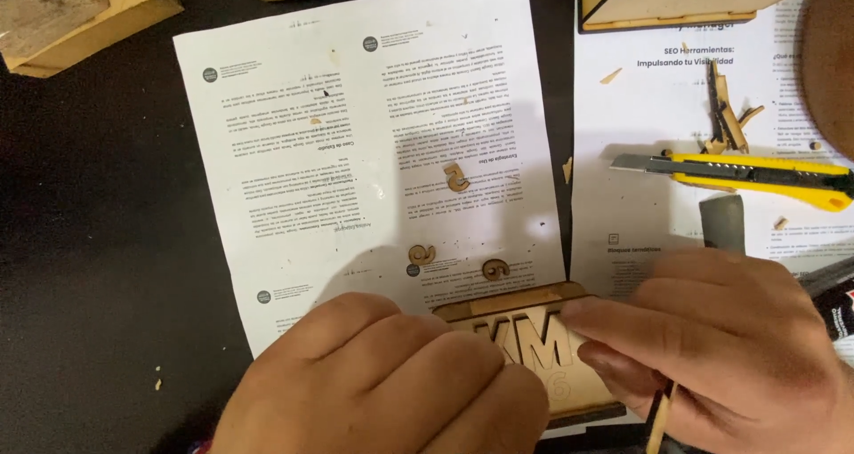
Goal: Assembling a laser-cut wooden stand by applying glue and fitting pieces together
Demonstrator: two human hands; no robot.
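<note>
From the head camera, looking straight down, both hands meet at the bottom of the frame over a small wooden plaque (534, 343) with cut-out letters. The left hand (382, 383) is curled into a loose fist, its knuckles pressed against the left edge of the plaque and covering that part of it. The right hand (721, 347) comes in from the right with its forefinger laid along the top of the plaque and its thumb against the right side, so the piece is pinched between the two hands. A thin wooden stick (659, 418) pokes out below the right hand, held under its fingers; how it is gripped is hidden.

The plaque lies on the lower edge of a printed sheet of paper (356, 134) spread over the dark tabletop (98, 241). Three small wooden cut-outs rest on that sheet: one curled piece (456, 176) near the middle, and two more (422, 254) (495, 269) just above the plaque.

A second printed sheet (640, 89) lies to the right. On it a yellow utility knife (747, 171) lies crosswise with its blade pointing left, well apart from the hands. Above the knife sits a little heap of wood scraps (729, 116). A grey flat object (721, 220) shows just below the knife, partly behind the right hand.

At the top edge a wooden frame (667, 5) and, in the top left corner, a wooden block (80, 18) reach into view
</note>
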